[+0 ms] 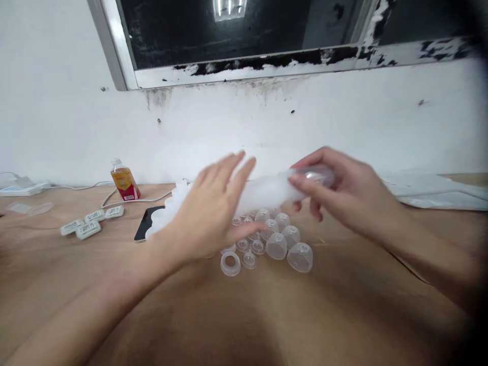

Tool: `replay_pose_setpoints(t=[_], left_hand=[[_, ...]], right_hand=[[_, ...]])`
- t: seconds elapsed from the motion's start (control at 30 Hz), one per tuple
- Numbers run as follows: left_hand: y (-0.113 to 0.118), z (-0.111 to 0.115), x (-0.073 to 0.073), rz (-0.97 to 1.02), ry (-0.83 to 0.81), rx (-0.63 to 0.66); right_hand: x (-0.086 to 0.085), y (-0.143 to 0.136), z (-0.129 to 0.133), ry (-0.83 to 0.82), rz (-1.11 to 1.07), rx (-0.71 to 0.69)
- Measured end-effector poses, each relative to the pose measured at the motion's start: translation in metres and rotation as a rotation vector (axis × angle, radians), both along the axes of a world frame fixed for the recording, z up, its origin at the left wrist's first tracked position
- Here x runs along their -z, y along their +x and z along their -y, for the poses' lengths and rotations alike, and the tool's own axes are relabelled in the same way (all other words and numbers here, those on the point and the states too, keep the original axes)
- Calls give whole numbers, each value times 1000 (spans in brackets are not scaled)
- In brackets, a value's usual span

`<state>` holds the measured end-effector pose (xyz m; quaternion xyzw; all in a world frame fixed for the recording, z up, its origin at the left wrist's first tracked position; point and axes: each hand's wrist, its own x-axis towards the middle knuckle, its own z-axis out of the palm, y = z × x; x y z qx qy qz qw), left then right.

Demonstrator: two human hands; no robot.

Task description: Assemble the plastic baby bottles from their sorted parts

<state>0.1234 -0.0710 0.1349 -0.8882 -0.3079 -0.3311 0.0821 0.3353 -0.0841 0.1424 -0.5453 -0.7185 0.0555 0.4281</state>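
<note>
My right hand (335,178) is closed around the clear domed end of a translucent white baby bottle (263,194), which lies almost level in the air and points left. My left hand (213,206) is open with its fingers spread, just left of the bottle; whether it touches the bottle I cannot tell. Below the hands, several clear domed caps (300,257) stand on the table. Beside them are small clear nipples (249,260) and a ring collar (231,264). White bottles (157,219) stand in a group behind my left wrist, partly hidden.
A black phone (147,223) lies by the white bottles. A drink bottle (125,180) with a red and yellow label stands farther left, near several small labelled packs (88,230) and a white cable (152,199). Plastic sheeting (438,193) lies along the wall at right.
</note>
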Motion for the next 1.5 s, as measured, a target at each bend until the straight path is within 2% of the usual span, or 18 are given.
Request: replay_pose_setpoints(t=[0.03, 0.1, 0.17, 0.27, 0.33, 0.4, 0.43, 0.47, 0.5, 0.57, 0.6, 0.7, 0.83, 1.0, 1.13, 1.27, 1.4, 1.5], left_hand=[[3, 4, 6, -74, -25, 4], [2, 12, 16, -198, -105, 23], [-4, 22, 21, -270, -201, 61], [-19, 34, 19, -292, -389, 96], [-30, 38, 17, -284, -516, 75], [-41, 37, 17, -233, -594, -6], [-45, 36, 18, -195, -620, -61], [-49, 34, 19, -159, -642, -113], [-52, 33, 21, -124, -652, -152], [-54, 32, 24, -97, -659, -173], [-54, 32, 26, -93, -652, -165], [-52, 33, 29, -82, -623, -127], [-50, 35, 30, -95, -623, -148], [-47, 33, 29, -151, -652, -107], [-42, 28, 41, -176, -575, -128], [-30, 17, 59, -273, -318, -119], [-15, 1, 64, -395, -90, -76], [-8, -7, 60, -415, -119, -82]], right_hand=[[4, -8, 10, -43, -31, -112], [16, -17, 23, -66, -52, -240], [29, -18, 31, -77, -64, -295], [41, -9, 38, -27, -26, -348], [44, 3, 39, 122, 5, -266], [48, 15, 38, 240, -9, -69], [51, 20, 36, 242, -1, 9], [56, 24, 34, 186, 70, -12], [63, 26, 32, 108, 197, -92], [80, 24, 27, -10, 512, -299], [90, 22, 25, -1, 638, -350], [113, 15, 18, 131, 823, -278], [126, 12, 7, 221, 909, -137], [126, 11, -4, 220, 931, -64], [106, 5, -1, 101, 733, -170], [76, -12, 2, -215, 279, -346], [64, -26, -10, -689, 41, -580], [63, -27, -20, -726, -49, -566]])
